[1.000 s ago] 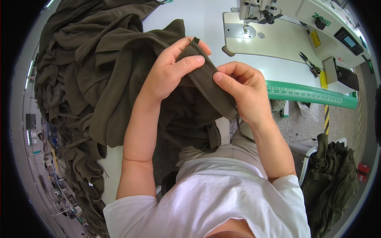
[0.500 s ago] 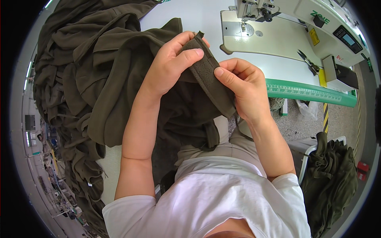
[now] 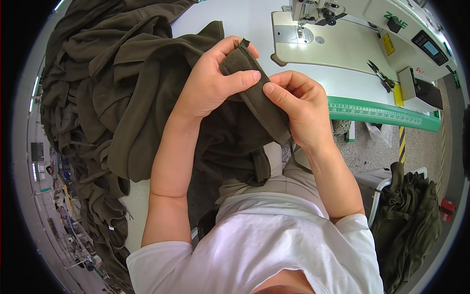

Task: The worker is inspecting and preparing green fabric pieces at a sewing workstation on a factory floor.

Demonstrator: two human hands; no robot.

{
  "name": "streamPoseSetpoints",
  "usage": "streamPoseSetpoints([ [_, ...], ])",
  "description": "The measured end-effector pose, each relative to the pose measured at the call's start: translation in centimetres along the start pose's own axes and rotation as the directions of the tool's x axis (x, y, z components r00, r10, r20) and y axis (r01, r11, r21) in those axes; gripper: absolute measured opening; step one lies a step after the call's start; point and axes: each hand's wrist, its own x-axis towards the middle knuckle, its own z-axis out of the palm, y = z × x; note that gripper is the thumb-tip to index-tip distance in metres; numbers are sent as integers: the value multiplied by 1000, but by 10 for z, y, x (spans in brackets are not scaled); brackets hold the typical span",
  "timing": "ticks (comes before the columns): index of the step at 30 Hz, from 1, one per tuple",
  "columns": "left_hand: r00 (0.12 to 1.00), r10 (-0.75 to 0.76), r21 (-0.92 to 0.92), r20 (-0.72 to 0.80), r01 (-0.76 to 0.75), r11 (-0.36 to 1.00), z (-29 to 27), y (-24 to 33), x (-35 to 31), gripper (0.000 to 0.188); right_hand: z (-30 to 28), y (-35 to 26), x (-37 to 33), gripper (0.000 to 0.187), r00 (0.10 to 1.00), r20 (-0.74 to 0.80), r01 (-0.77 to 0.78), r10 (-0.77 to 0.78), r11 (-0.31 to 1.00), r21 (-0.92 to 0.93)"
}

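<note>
Step, apparently: working strip between both hands, left of sewing machine. Left hand: fingers closed on upper end. Right hand: fingers pinching edge lower down. Any next move calls for steady pinch.

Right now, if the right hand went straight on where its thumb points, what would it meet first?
The dark fabric band it pinches, then probably the left thumb; depth is unclear.
</note>
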Motion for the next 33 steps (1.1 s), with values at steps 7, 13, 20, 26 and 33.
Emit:
streamPoseSetpoints([
  [7, 1000, 11, -62, -20, -13, 998, 0, -4, 1, 29, 0, 1, 0, 9, 1000, 13, -2, 3, 1000, -14],
  [13, 999, 17, -80, -43, -20, 997, 0, -6, 2, 31, 1, -4, -3, 11, 1000, -8, -19, 19, 1000, 13],
  [20, 999, 29, -54, -41, -31, 998, 0, -6, 2, 32, 0, 0, -2, 13, 1000, 2, -6, 6, 999, -33],
  [26, 1000, 14, -65, -27, -15, 998, -1, -8, 2, 33, -1, 2, -1, 11, 1000, 11, 3, -2, 997, -79],
  [33, 998, 51, -72, -23, -52, 996, 0, -6, 2, 25, -2, 4, -1, 10, 1000, -6, -6, 6, 999, -41],
])
